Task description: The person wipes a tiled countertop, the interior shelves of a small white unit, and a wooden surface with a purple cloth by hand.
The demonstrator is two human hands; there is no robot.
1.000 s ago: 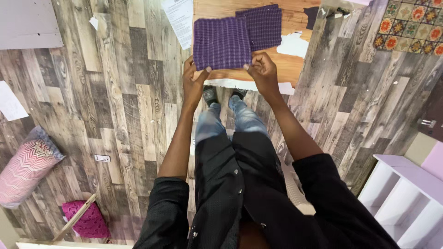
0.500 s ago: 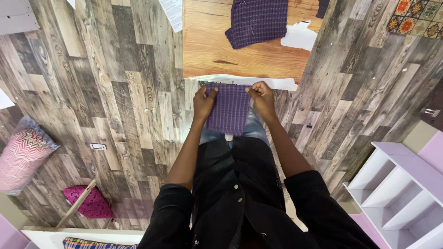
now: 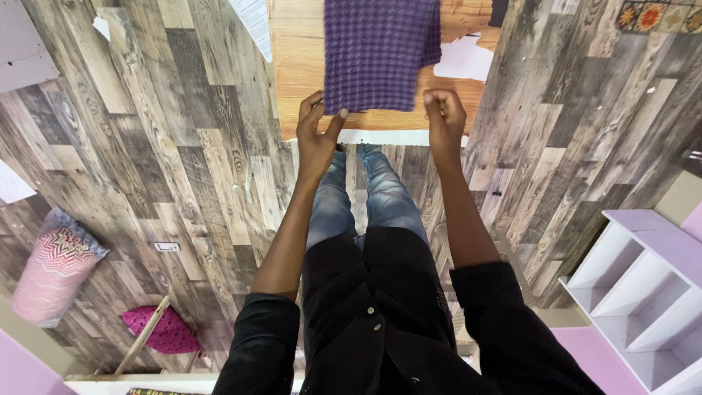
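I stand looking down over a wooden board (image 3: 301,80) lying on the plank floor. A purple checked cloth (image 3: 376,55) hangs spread out above the board, held by its two near corners. My left hand (image 3: 318,135) pinches the near left corner between thumb and fingers. My right hand (image 3: 444,117) grips the near right corner with curled fingers. The cloth covers most of the board's middle, and whatever lies under it is hidden. My legs in blue jeans and a dark jacket fill the lower centre.
A torn white paper scrap (image 3: 461,58) lies on the board's right side, and a printed sheet (image 3: 252,22) on the floor to its left. A pink zigzag pillow (image 3: 55,267) and a magenta fabric piece (image 3: 164,329) sit at lower left. A white shelf unit (image 3: 643,285) stands at right.
The cloth was over the board, was pulled back down in front of my legs, and is now raised forward and spread over the board again, hiding the second purple cloth.
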